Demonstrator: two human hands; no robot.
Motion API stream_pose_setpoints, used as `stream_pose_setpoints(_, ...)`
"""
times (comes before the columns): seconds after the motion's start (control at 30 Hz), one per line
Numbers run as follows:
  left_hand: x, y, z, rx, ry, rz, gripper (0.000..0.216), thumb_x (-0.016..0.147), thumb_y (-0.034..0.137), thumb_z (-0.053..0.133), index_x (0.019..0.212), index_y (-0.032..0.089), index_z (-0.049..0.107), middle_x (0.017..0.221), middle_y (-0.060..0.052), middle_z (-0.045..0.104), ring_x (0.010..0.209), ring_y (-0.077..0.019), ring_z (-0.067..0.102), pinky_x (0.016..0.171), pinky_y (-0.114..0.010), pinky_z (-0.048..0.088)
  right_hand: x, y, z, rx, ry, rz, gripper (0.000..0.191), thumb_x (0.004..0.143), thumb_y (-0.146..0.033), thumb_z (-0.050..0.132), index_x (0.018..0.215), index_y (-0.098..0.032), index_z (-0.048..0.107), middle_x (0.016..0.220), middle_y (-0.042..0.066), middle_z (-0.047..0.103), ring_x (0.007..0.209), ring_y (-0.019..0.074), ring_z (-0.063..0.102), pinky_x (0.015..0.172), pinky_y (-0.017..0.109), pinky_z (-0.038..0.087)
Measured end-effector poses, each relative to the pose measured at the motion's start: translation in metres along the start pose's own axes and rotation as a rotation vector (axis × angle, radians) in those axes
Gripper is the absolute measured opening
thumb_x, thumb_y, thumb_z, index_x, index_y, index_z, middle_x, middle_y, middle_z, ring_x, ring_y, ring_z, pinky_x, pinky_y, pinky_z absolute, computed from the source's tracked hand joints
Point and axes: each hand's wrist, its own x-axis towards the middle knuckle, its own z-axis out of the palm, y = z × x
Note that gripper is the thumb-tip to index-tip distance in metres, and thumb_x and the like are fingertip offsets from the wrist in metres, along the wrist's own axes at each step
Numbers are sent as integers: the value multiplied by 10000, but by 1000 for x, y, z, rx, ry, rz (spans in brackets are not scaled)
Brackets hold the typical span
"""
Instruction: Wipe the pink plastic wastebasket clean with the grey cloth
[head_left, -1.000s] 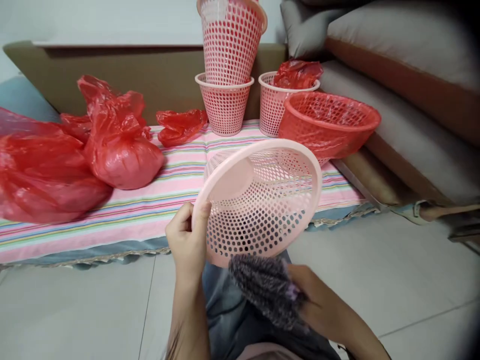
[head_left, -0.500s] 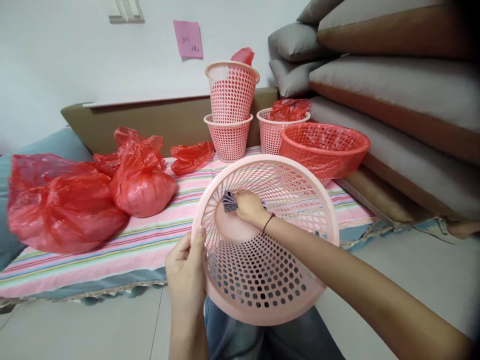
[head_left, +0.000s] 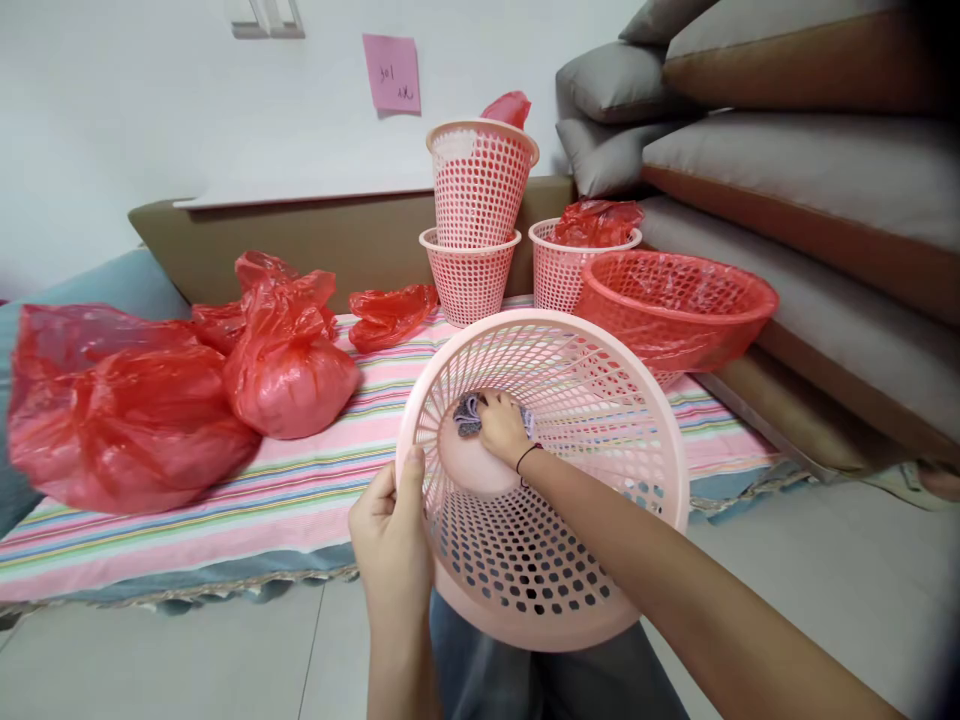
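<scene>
A pale pink perforated plastic basket (head_left: 544, 632) is tilted with its mouth toward me, above my knees. My left hand (head_left: 394, 520) grips its rim at the left, thumb on the inside and fingers behind. Deep inside, my right hand (head_left: 504, 428) presses a crumpled grey-purple cloth (head_left: 469, 412) against the solid round bottom. Its fingers are bent over the cloth, which sticks out on both sides of the hand. A dark cord circles the right wrist.
Red plastic bags (head_left: 289, 370) sit on the striped cloth (head_left: 315, 490) at left. Behind stand stacked pink baskets (head_left: 480, 185), another basket (head_left: 551, 275) with a red bag, and a bag-covered red basket (head_left: 675, 320). Grey cushions (head_left: 795, 160) pile up at right.
Inside the basket, my right hand has shifted slightly with the cloth, which now lies flatter along the bottom. The left hand keeps its hold on the rim. The view has turned slightly left.
</scene>
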Motion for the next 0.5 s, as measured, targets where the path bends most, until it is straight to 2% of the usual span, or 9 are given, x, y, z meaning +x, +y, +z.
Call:
stream_pose_setpoints(0.13, -1, 4, 4, 18, -1, 28, 449, 806, 522, 645, 593, 181, 447, 548, 52, 318, 520, -81, 299, 472, -217, 256, -4, -3, 0, 15, -68, -132, 368, 933, -231, 457, 1281, -203, 570, 1366, 115, 503, 1173, 285, 442, 933, 412, 422)
stream_pose_setpoints(0.33, -5, 4, 2, 37, 33, 21, 477, 811, 527, 636, 570, 186, 405, 549, 50, 304, 525, -83, 298, 474, -215, 264, -13, -17, 1, 56, -212, -322, 294, 910, -193, 456, 1108, -180, 673, 1329, 113, 537, 1176, 297, 448, 920, 429, 439)
stream_pose_setpoints(0.5, -7, 2, 1, 35, 32, 31, 491, 804, 544, 637, 570, 187, 394, 549, 51, 315, 515, -80, 294, 472, -216, 270, -16, -12, 0, 140, -370, -391, 168, 824, -202, 609, 940, -168, 725, 1162, 111, 655, 1078, 264, 562, 893, 364, 466)
